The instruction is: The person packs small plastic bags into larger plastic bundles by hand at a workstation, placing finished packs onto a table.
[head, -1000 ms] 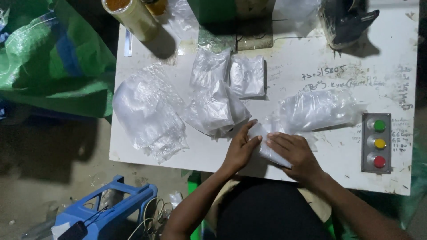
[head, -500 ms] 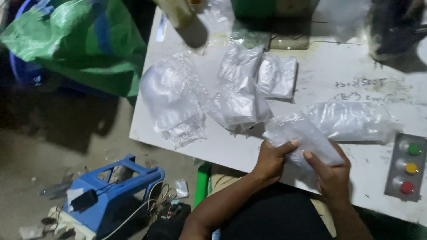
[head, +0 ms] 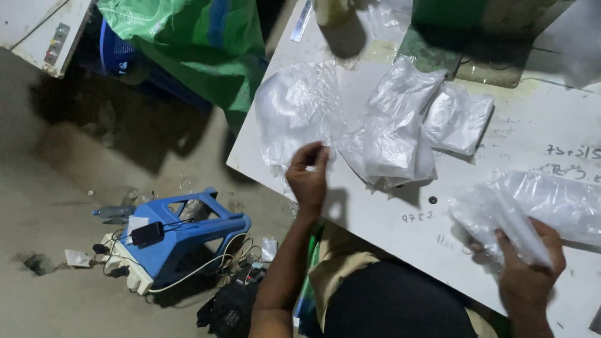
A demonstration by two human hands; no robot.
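Bag-sorting step in hand. A packed bag [head: 532, 213] is gripped by the right hand [head: 526, 269] at lower right, near the tabletop [head: 375, 206] edge. An empty bag [head: 294, 112] on the stack, centre frame, is pinched by the left hand [head: 308, 178]. Next likely calls for peeling one sheet free. Left edge close; open room mid-tabletop.

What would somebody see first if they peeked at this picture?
Probably the heaps of clear plastic bags spread across the white table. The left hand pinches the edge of one bag pile, while the right hand holds a bag at the table's near edge. Down on the floor lies a bright blue stool tangled in cables.
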